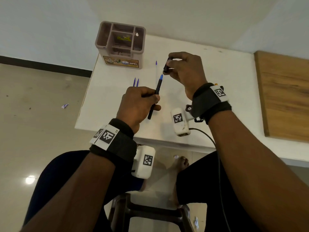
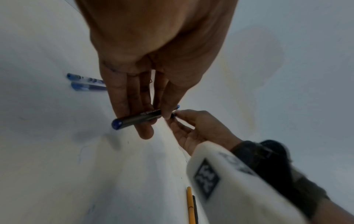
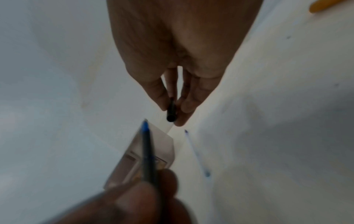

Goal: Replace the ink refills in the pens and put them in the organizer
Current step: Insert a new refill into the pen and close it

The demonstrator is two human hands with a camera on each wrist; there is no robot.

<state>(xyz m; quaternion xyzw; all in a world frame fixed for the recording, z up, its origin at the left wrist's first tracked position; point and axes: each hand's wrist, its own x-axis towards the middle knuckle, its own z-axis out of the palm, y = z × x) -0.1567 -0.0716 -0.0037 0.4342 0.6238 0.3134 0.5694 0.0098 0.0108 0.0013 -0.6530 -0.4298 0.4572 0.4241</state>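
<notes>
My left hand grips a black pen barrel with a blue refill tip sticking out of its far end; the same barrel shows in the left wrist view. My right hand pinches a short black pen tip piece just beyond that blue end, a small gap apart; this piece hangs above the pen in the right wrist view. A brown organizer stands at the table's far left. Two blue refills lie left of my hand, one refill lies ahead.
The white table ends near my knees and at its left edge. A wooden board lies on the right. A yellow pencil lies near my right wrist. A stool stands below on the tiled floor.
</notes>
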